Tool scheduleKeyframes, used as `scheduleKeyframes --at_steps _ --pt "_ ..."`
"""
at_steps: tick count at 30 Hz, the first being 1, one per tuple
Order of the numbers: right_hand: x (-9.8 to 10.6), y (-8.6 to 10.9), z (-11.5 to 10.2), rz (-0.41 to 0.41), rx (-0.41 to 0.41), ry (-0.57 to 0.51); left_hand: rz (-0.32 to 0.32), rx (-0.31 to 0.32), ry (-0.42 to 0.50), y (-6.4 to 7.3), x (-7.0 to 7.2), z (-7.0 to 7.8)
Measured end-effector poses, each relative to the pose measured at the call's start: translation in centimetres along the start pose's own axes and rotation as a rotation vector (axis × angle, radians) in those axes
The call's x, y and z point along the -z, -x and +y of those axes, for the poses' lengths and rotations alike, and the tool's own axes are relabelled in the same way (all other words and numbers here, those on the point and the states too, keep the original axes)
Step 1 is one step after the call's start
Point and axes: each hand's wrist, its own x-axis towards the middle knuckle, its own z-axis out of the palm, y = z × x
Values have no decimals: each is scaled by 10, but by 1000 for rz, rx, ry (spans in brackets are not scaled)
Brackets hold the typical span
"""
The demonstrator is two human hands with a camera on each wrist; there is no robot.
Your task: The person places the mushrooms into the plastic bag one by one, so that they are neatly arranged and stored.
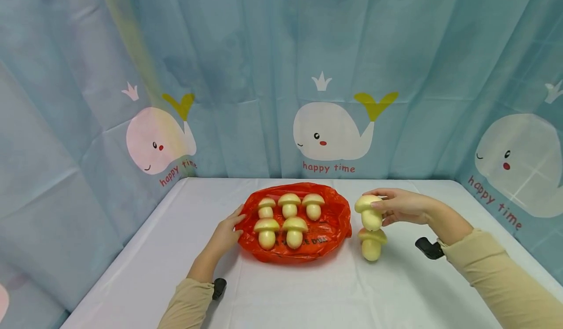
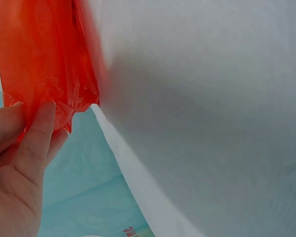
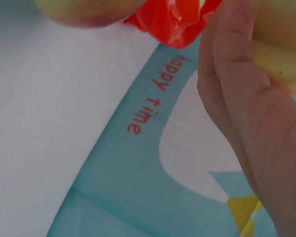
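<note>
My left hand pinches the left edge of a red plastic bag; in the left wrist view, thumb and fingers close on the crumpled plastic. Several pale yellow toy mushrooms stand on the bag in two rows. On its right, my right hand grips another toy mushroom by its side, cap at the upper left and stem tilted. Directly below stands one more toy mushroom on the table; whether the two touch is unclear. The right wrist view shows the held mushroom partly behind the fingers.
A white cloth covers the table. Blue curtains printed with whales and "happy time" hang behind and at the sides. Black wrist devices sit by both sleeves.
</note>
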Motion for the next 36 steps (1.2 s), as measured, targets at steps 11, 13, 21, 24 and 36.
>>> scheduleKeyframes --at_steps 11,13,21,24,36 --pt "-17 -21 -6 112 26 -1 6 -9 -8 -1 0 -1" --pt "-22 -24 -8 147 45 1 10 -16 -10 -1 0 0" --pt "-42 -47 -11 226 115 106 8 -16 -1 1 -1 0" --pt "-49 -56 -9 237 132 170 7 -8 1 1 -1 -1" --pt "-73 -82 0 294 145 438 -1 4 -5 1 0 1"
